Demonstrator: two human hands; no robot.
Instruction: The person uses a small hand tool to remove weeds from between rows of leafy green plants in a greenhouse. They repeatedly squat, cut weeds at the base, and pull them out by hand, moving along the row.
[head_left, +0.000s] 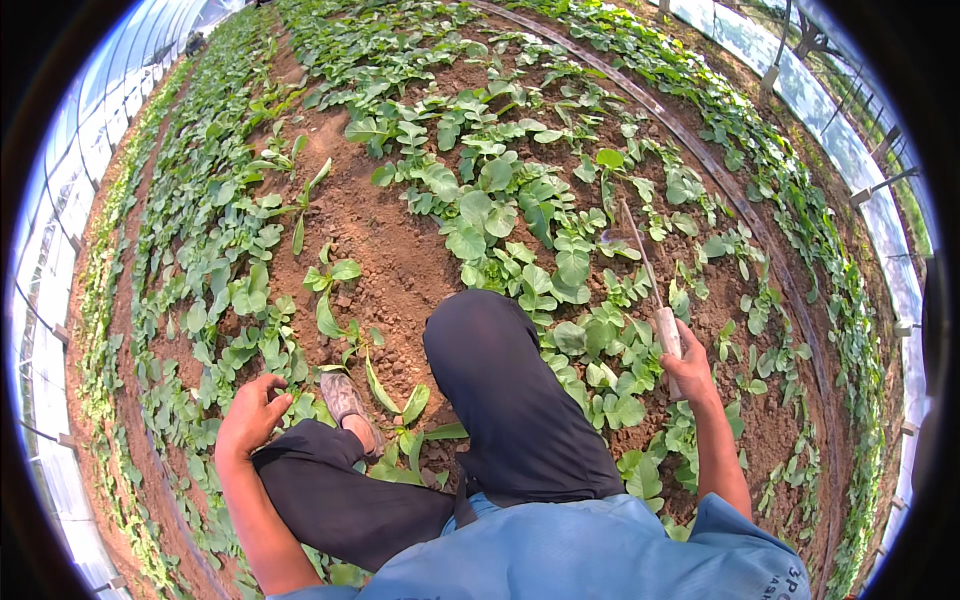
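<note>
My right hand (688, 365) is closed around the pale handle of a long-handled hand hoe (641, 251), at the right of my raised knee. The tool's thin metal shank points away from me, and its blade is partly hidden near the leaves and soil. My left hand (255, 416) hangs beside my bent left leg with fingers loosely curled and apart, holding nothing. Lobed leafy plants (480, 217) grow in front of my knee and around the tool. Some narrower-leaved plants (330, 277) stand in the brown soil between the rows.
Dense leafy rows (202, 225) run along the left. A dark drip hose (705, 157) curves along the right side of the bed. Clear plastic greenhouse walls (840, 142) with thin frame poles border both sides. My shoe (341, 396) rests among plants beside the bare soil strip.
</note>
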